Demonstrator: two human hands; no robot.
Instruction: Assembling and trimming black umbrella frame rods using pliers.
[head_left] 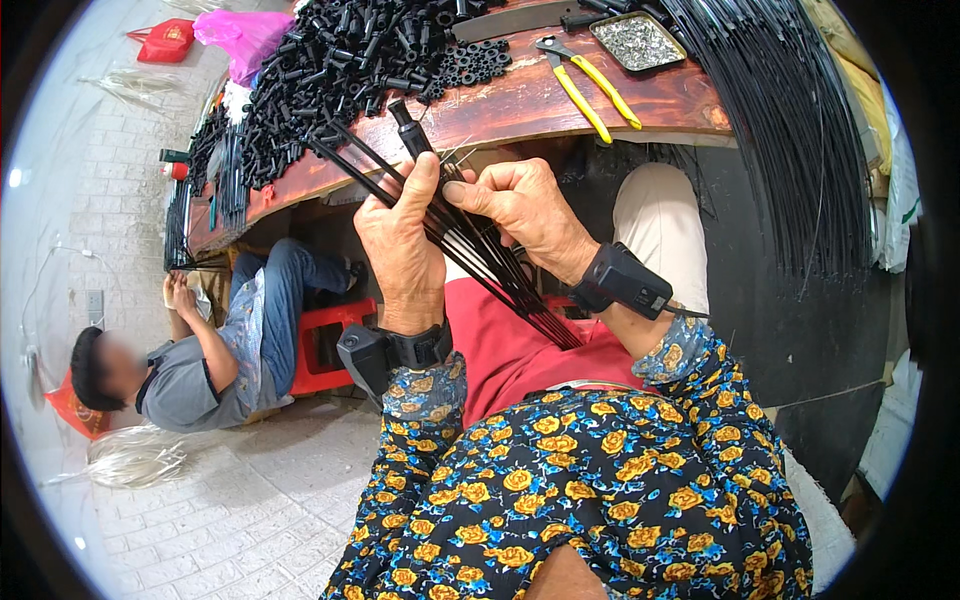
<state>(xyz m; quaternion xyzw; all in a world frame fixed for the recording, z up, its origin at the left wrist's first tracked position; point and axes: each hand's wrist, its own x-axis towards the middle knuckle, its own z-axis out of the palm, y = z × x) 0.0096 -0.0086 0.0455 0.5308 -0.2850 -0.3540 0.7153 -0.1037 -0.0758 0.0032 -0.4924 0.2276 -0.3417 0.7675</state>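
Note:
My left hand grips a bundle of thin black rods that fan out up-left and run down across my lap. The thumb presses a black tube-shaped fitting at the top of one rod. My right hand pinches the same bundle just to the right, fingers curled around the rods. Both wrists carry black strapped devices. My sleeves are dark with yellow flowers.
A wooden bench holds a heap of black tube fittings, yellow-handled pliers and a metal tray of small parts. A long bunch of black rods hangs at right. Another person sits at left by a red stool.

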